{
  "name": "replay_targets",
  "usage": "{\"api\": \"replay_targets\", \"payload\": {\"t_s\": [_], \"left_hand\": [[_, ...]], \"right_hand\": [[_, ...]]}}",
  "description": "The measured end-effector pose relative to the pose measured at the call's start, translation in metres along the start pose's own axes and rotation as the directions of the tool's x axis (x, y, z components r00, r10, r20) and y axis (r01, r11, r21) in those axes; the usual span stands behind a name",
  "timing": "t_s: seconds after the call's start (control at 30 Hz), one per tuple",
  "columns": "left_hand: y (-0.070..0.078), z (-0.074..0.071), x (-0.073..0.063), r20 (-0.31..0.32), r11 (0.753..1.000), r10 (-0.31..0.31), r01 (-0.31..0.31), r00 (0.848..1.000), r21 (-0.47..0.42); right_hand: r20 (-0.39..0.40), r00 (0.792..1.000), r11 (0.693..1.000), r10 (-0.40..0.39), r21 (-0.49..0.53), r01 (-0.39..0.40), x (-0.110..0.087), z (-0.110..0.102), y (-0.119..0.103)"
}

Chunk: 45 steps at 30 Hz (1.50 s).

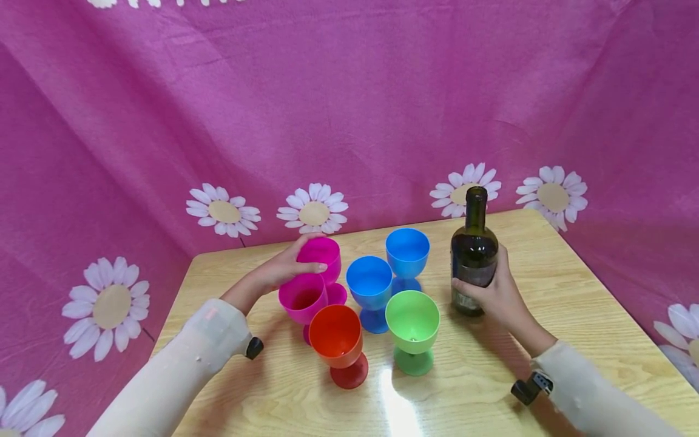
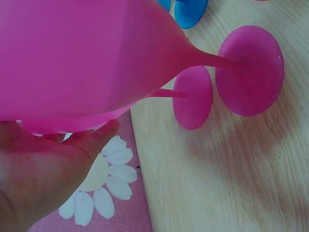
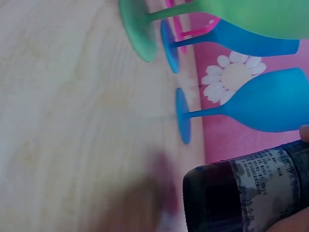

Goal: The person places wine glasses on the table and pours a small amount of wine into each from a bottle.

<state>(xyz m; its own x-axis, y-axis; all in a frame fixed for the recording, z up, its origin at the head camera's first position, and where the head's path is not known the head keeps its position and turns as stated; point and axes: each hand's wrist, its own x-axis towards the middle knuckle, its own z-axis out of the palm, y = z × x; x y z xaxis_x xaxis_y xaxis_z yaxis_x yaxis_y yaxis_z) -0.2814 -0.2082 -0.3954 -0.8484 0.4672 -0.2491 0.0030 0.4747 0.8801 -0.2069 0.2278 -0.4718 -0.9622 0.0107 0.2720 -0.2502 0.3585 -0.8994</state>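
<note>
At the back left, my left hand grips the bowl of a pink goblet, its thumb across the near side and the other fingers behind. A second pink goblet stands just in front of that hand and fills much of the left wrist view, partly covering the held one. My right hand holds a dark green wine bottle upright around its labelled body, thumb on the near side. The bottle's label and dark base show in the right wrist view. Its neck is uncorked.
Between the hands stand two blue goblets, with a green goblet and a red goblet nearer the front. All are upright on the wooden table. A pink daisy-printed cloth hangs behind and at both sides.
</note>
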Motion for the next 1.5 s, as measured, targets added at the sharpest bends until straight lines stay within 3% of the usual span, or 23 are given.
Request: {"api": "replay_targets", "payload": {"t_s": [0.43, 0.67, 0.9, 1.17, 1.5], "left_hand": [[-0.001, -0.002, -0.001, 0.012, 1.0, 0.013, -0.013, 1.0, 0.0], [0.0, -0.001, -0.001, 0.013, 1.0, 0.023, -0.023, 1.0, -0.008], [0.001, -0.001, -0.002, 0.013, 1.0, 0.022, -0.022, 1.0, 0.005], [0.001, 0.0, -0.002, 0.02, 1.0, 0.022, -0.022, 1.0, -0.01], [-0.001, -0.001, 0.0, 0.02, 1.0, 0.024, -0.023, 1.0, -0.008]], "right_hand": [[0.039, 0.997, 0.995, -0.065, -0.067, 0.068, 0.02, -0.015, -0.038], [0.068, 0.985, 0.979, -0.16, -0.116, 0.167, 0.032, -0.021, -0.059], [0.101, 0.962, 0.936, -0.253, -0.225, 0.27, 0.046, -0.018, -0.076], [0.166, 0.937, 0.884, -0.308, -0.315, 0.346, 0.063, -0.013, -0.097], [0.272, 0.915, 0.83, -0.298, -0.4, 0.389, 0.08, -0.005, -0.12]]}}
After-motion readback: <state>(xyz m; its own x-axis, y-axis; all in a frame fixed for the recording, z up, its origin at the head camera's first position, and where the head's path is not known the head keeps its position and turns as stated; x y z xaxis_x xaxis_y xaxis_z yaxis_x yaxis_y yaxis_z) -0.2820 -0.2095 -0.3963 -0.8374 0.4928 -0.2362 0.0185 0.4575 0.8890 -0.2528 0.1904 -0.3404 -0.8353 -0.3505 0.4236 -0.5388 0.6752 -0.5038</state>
